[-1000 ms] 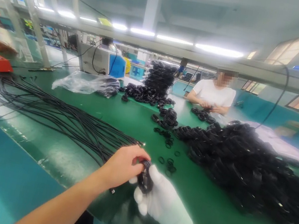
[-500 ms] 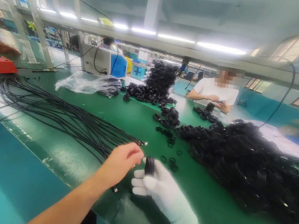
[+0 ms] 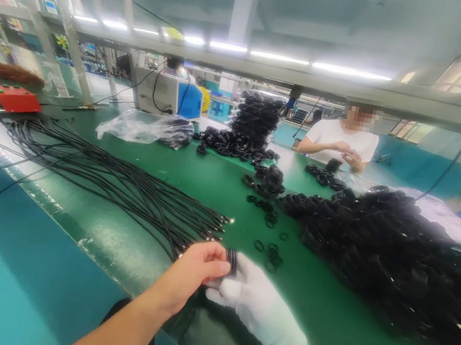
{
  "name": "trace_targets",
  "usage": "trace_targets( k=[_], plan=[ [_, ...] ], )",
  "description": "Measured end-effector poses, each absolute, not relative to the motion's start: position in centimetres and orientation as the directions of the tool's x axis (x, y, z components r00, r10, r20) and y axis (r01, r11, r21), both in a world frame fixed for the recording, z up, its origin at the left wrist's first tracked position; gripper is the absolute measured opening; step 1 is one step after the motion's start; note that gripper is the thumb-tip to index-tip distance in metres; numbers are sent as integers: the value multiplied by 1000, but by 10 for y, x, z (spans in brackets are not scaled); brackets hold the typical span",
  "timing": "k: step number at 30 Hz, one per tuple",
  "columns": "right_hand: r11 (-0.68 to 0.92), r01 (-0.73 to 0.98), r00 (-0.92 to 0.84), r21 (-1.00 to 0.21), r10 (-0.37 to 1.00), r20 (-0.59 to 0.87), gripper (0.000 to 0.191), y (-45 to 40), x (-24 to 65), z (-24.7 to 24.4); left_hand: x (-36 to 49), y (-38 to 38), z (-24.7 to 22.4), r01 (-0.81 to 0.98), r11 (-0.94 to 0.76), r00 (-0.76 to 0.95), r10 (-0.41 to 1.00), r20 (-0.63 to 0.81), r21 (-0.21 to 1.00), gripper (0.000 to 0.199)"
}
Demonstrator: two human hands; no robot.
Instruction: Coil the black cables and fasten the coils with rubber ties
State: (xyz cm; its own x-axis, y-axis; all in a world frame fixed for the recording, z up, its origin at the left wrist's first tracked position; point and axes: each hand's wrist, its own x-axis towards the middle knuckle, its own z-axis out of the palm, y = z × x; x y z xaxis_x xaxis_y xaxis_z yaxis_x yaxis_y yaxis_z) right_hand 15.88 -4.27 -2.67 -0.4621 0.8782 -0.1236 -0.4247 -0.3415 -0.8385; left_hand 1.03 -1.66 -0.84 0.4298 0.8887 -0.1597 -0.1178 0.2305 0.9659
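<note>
My bare left hand (image 3: 197, 271) is closed in a pinch, thumb and fingers at the left side of a small stack of black rings (image 3: 232, 261). My right hand (image 3: 255, 296), in a white glove, grips the same stack from the right, its fingers curled. Both hands meet over the near edge of the green table, and my left fingers hide part of the stack. A bundle of black cables (image 3: 133, 188) with metal connector ends lies just left of my hands. Several loose black rings (image 3: 273, 254) lie beyond my right hand.
A large heap of black coiled pieces (image 3: 377, 252) covers the right side. More pieces stand in a tall stack (image 3: 257, 121) at the back, near a clear plastic bag (image 3: 131, 125). A red control box (image 3: 14, 98) sits far left. Across the table sits a person (image 3: 343, 139).
My left hand has moved right and closed on the ring stack, where before it was apart from it. The right hand's fingers have curled in. The view has shifted slightly.
</note>
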Motion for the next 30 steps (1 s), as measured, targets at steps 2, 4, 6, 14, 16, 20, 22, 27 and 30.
trace_targets(
  k=[2, 4, 6, 14, 16, 20, 22, 27, 30],
  plan=[
    [-350, -420, -466, -837, 875, -132, 55, -43, 159, -23, 12, -17, -7, -91, 213, 408, 899, -159, 973, 14],
    [-370, -423, -475, -827, 868, -145, 52, -44, 159, -20, 14, -17, -6, -87, 219, 393, 904, -168, 972, 15],
    [-389, -426, -479, -817, 863, -162, 51, -44, 160, -20, 15, -17, -7, -109, 240, 391, 902, -180, 965, 14],
    [-371, -479, -474, -796, 872, -122, 42, -42, 158, -30, 16, -21, -12, -149, 262, 356, 914, -195, 954, 16],
    [-344, -482, -450, -806, 886, -110, 44, -41, 157, -32, 16, -22, -12, -169, 260, 355, 916, -187, 951, 17],
    [-352, -389, -429, -852, 887, -170, 46, -42, 157, -30, 13, -20, -17, -163, 269, 420, 889, -180, 949, 14],
    [-344, -327, -416, -880, 889, -193, 46, -44, 158, -29, 10, -18, -20, -142, 277, 446, 875, -188, 950, 12],
    [-376, -380, -476, -845, 863, -170, 42, -44, 159, -28, 6, -17, -26, -188, 310, 466, 863, -193, 932, 11],
    [-413, -420, -508, -808, 845, -168, 40, -43, 158, -30, 8, -20, -29, -214, 307, 444, 876, -187, 927, 11]
  ],
)
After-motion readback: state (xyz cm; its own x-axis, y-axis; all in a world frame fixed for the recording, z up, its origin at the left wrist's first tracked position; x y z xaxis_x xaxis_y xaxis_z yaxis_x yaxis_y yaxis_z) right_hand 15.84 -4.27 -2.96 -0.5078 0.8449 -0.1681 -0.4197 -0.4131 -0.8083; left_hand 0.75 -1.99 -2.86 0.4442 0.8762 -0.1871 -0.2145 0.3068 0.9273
